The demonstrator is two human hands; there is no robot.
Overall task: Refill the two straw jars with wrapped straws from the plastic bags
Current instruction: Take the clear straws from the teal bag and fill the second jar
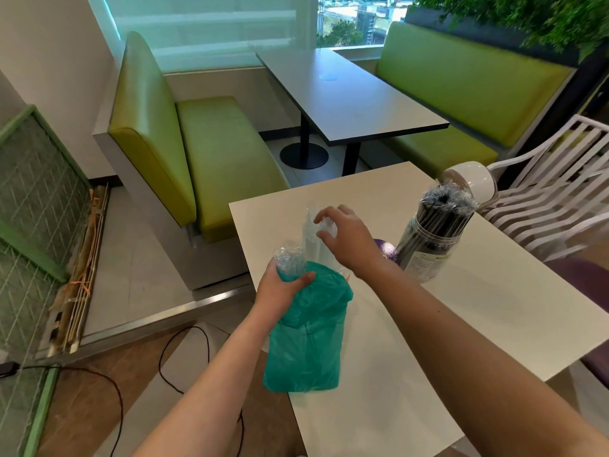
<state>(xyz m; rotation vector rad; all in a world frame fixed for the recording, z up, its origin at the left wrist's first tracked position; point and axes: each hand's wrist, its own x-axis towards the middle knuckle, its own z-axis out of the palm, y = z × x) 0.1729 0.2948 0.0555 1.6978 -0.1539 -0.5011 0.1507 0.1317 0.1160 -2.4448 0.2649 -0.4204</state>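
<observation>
My left hand (283, 288) grips the neck of a teal plastic bag (308, 338), and a bundle of clear-wrapped straws (289, 258) sticks out of its top. My right hand (346, 239) hovers with curled fingers over more clear-wrapped straws (313, 239) standing in a clear jar just behind the bag; whether it pinches them I cannot tell. A second clear jar (428, 245) stands to the right, packed with dark straws in clear wrap. A white lid (474, 183) lies behind that jar.
The white table (428, 341) holds everything. A purple lid (385, 249) peeks out behind my right wrist. A white slatted chair (553, 199) stands at the right. Green booth seats and a grey table (349, 97) lie beyond. Black cables run across the floor at the left.
</observation>
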